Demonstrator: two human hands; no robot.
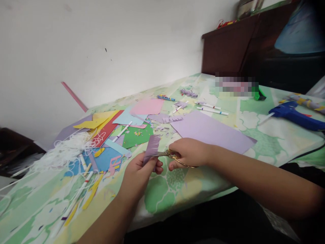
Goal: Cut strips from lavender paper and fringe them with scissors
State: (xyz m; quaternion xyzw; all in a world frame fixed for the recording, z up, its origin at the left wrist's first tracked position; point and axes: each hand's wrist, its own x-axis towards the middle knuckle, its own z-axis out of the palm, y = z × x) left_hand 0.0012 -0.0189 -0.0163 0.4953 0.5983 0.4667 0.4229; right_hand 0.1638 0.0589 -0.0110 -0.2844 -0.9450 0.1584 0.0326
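My left hand (142,169) pinches the lower end of a purple paper strip (152,145), whose right edge is cut into a fringe near the top. In my right hand (189,154) is a pair of scissors (166,153) with gold-coloured handles, the fingers wrapped round the loops. The blades reach left across the strip, just above my left fingers. Behind my right hand lies a large lilac paper sheet (213,130). A fringed lilac strip (173,119) and small paper scraps rest on the table beyond the strip I hold.
To the left are a heap of white string (69,149), coloured papers, a green sheet (137,137) and several markers. A blue glue gun (297,115) lies at the right with its cable near the table edge. Behind it stands a dark wooden cabinet (225,47); a white wall rises at the back.
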